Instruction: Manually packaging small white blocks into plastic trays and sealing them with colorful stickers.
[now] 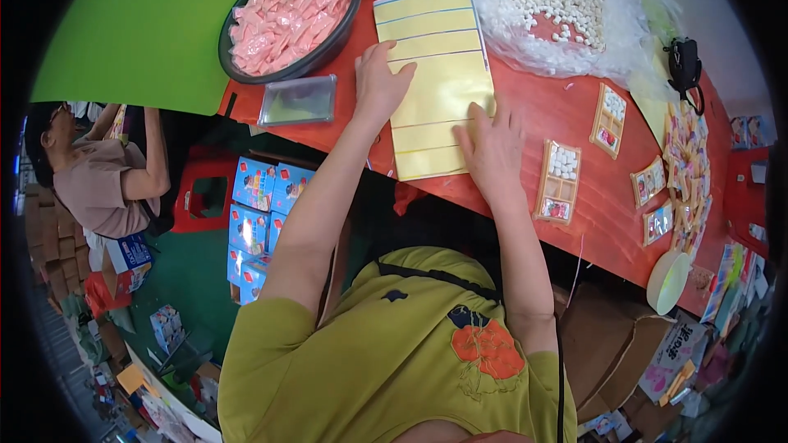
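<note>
Yellow ruled sheets (439,94), apparently a stack or pad, lie lengthwise on the red table in front of me. My left hand (382,82) rests at their left edge, its thumb and fingers apart and nothing in it. Lower down on the right side, my right hand (494,146) lies over the sheet edge with its fingers spread. Close to my left hand stands a clear plastic box (298,100). To the right of my right hand sits a small sectioned tray (558,182) with white pieces in its top section and a small packet at the bottom.
A dark basin (349,33) of pink packets is at the far left. A clear bag (632,0) spills white pieces at the back right. Another sectioned tray (608,121), a green bowl (669,281) and blue boxes (256,184) are nearby. Another person (111,164) is at left.
</note>
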Motion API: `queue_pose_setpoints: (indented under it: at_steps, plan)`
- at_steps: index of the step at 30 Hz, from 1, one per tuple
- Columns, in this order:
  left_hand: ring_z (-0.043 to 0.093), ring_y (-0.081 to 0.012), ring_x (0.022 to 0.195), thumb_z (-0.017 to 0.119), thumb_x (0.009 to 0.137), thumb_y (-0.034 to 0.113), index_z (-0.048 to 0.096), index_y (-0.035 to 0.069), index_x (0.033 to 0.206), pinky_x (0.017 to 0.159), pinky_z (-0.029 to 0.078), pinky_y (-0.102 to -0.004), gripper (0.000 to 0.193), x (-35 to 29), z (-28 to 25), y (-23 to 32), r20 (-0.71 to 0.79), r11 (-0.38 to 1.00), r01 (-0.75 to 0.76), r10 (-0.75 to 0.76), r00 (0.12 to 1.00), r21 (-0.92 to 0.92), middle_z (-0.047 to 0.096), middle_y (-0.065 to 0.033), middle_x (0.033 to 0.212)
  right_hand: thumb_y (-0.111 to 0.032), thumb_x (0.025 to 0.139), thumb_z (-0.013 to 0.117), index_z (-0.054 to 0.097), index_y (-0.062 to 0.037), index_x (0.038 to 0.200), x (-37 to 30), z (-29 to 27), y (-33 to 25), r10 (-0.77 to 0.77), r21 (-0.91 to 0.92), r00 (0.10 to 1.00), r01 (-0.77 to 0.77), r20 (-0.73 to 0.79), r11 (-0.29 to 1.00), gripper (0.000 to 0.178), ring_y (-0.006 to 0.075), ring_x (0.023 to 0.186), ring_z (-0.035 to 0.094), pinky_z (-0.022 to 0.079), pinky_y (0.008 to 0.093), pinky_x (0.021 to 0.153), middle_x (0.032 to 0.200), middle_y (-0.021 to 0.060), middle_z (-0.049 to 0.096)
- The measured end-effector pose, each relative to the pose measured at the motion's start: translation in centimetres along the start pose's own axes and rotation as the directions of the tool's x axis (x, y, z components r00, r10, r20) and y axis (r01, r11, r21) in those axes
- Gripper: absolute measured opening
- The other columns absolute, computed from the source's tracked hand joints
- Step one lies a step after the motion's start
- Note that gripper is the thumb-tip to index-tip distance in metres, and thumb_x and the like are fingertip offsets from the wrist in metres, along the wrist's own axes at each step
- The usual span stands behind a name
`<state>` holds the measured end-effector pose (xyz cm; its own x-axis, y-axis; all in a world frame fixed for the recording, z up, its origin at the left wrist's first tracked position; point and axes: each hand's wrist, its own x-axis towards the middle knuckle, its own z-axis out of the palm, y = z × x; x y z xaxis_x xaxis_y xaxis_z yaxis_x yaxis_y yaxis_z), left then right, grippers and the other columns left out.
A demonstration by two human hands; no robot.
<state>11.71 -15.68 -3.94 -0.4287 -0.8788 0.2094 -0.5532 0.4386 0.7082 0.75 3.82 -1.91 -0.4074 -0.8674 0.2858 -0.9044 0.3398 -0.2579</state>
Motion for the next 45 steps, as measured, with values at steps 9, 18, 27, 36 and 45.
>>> queue_pose_setpoints:
  at_steps: [9,18,27,36,45]
  plan:
    - [0.05,-0.0345,0.125,0.076,0.08,0.025,0.061,0.003,0.116,0.104,0.039,-0.0451,0.044,-13.8,-7.5,-0.7,0.316,0.89,-0.437,0.454,0.833,-0.129,0.056,-0.0151,0.132,-0.055,0.071,0.075,0.046,-0.0018,0.139,-7.8,-4.5,-0.2,-0.146,0.064,0.953,0.133,0.266,0.989,0.091,0.038,0.137,0.035,0.03,0.051,0.107,0.149,0.0215,0.038]
    - [0.066,-0.0256,0.091,0.076,0.075,0.008,0.067,0.005,0.102,0.086,0.05,-0.04,0.029,-16.9,-8.5,2.8,0.186,0.801,-0.554,0.594,0.783,-0.226,0.07,-0.0074,0.097,-0.001,0.08,0.067,0.068,-0.0116,0.113,-9.5,-5.3,2.1,-0.107,0.535,0.986,0.021,0.13,0.845,0.035,0.0325,0.113,0.057,0.038,0.0416,0.101,0.116,0.0099,0.066]
    - [0.062,-0.0064,0.092,0.068,0.091,0.007,0.066,-0.001,0.119,0.086,0.05,-0.0241,0.029,-10.2,-9.3,5.0,0.507,0.788,0.189,0.174,0.844,-0.585,0.071,-0.0003,0.1,-0.018,0.093,0.068,0.068,0.0019,0.109,-1.3,-9.3,3.3,0.342,0.941,0.926,-0.246,0.158,0.231,0.026,0.0068,0.085,0.061,0.048,0.0218,0.076,0.093,0.002,0.068]
    - [0.059,-0.003,0.081,0.068,0.091,0.006,0.065,0.001,0.117,0.069,0.048,-0.0209,0.027,-10.0,-8.9,3.9,0.652,0.736,0.377,0.113,0.75,-0.562,0.069,0.0009,0.098,-0.027,0.092,0.069,0.069,0.0004,0.108,6.0,-10.3,6.2,0.329,0.917,0.944,-0.118,-0.015,0.38,0.032,0.0053,0.081,0.06,0.046,0.0199,0.072,0.091,0.0007,0.068]
    - [0.066,-0.0086,0.085,0.065,0.094,0.008,0.064,-0.005,0.11,0.073,0.054,-0.0238,0.021,-12.0,-11.4,6.1,0.271,0.612,0.169,0.078,0.959,-0.773,0.071,-0.0074,0.096,-0.018,0.091,0.067,0.068,0.0019,0.103,12.0,-17.4,2.4,0.265,0.812,0.913,0.108,-0.309,0.574,0.023,0.0127,0.08,0.062,0.049,0.0261,0.072,0.089,0.0063,0.068]
